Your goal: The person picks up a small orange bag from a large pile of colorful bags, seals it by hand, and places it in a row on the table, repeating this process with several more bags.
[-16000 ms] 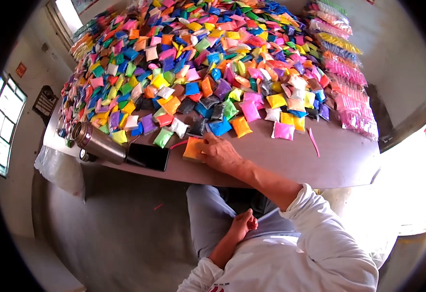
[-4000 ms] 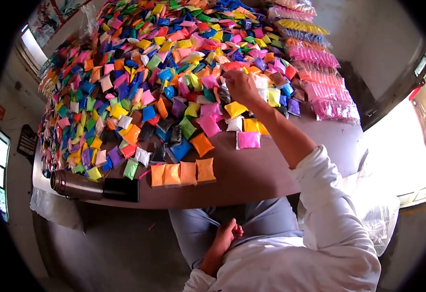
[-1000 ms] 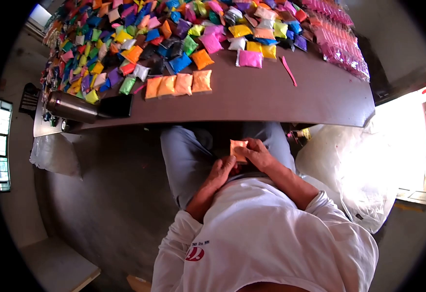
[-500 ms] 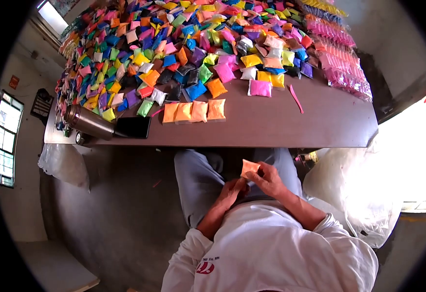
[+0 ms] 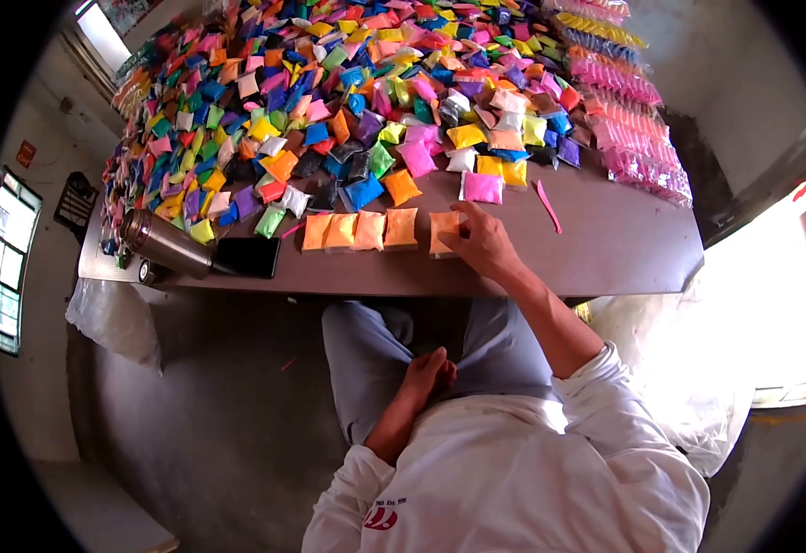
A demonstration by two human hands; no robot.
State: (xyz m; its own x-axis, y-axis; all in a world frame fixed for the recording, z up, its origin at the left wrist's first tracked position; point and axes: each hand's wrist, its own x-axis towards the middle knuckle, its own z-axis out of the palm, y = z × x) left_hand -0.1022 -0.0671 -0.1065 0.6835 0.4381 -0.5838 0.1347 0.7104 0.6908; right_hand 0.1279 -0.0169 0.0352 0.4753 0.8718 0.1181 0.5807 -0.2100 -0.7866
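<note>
An orange packet (image 5: 441, 234) lies on the table just right of a row of several orange packets (image 5: 355, 230). My right hand (image 5: 482, 238) grips its right side between thumb and fingers. My left hand (image 5: 430, 373) rests over my lap with its fingers curled; whether anything is in them is too small to tell. A pink packet (image 5: 483, 188) lies beyond my right hand, and a pink plastic stick (image 5: 547, 206) is to its right.
A big heap of coloured packets (image 5: 320, 101) covers the table's back. Strips of pink packets (image 5: 647, 157) line its right side. At the front left are a metal flask (image 5: 165, 244) and a black phone (image 5: 246, 257). A plastic bag (image 5: 115, 323) hangs at the left.
My right hand has moved from my lap up to the table with the orange packet, which now lies beside the row. My left hand has parted from the packet and stayed low.
</note>
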